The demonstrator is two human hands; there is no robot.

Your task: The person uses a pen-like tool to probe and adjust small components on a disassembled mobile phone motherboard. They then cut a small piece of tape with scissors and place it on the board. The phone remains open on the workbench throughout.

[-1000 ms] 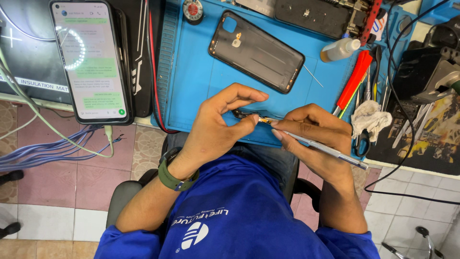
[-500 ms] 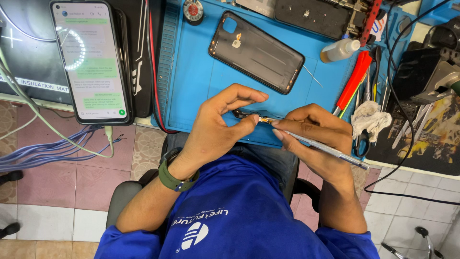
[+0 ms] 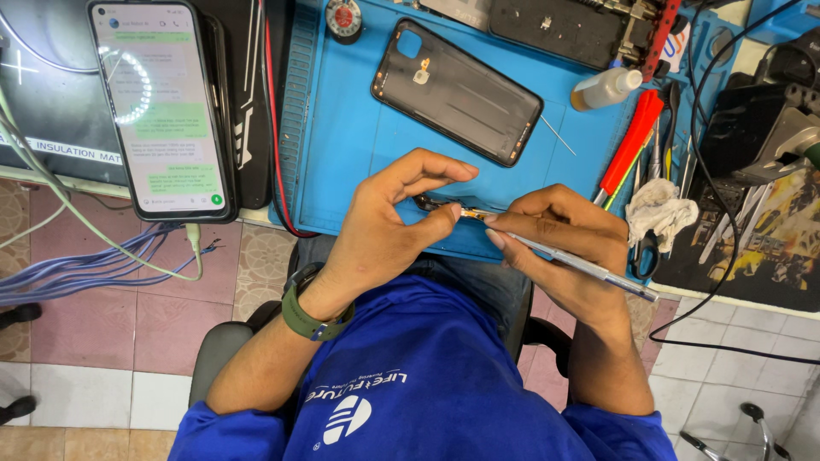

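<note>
My left hand (image 3: 389, 226) pinches a small dark component (image 3: 430, 203) between thumb and fingers, just above the near edge of the blue work mat (image 3: 342, 145). My right hand (image 3: 559, 239) grips slim silver tweezers (image 3: 581, 266), whose tip meets the component next to my left thumb. A black phone back cover (image 3: 457, 92) lies face down on the mat beyond both hands. I wear a blue shirt and a green wristband on the left wrist.
A lit phone (image 3: 160, 107) lies on a black mat at the left with a cable (image 3: 102, 256) trailing off the edge. A small bottle (image 3: 605, 88), a red tool (image 3: 630, 143), a crumpled tissue (image 3: 656, 212), scissors and black cables crowd the right side.
</note>
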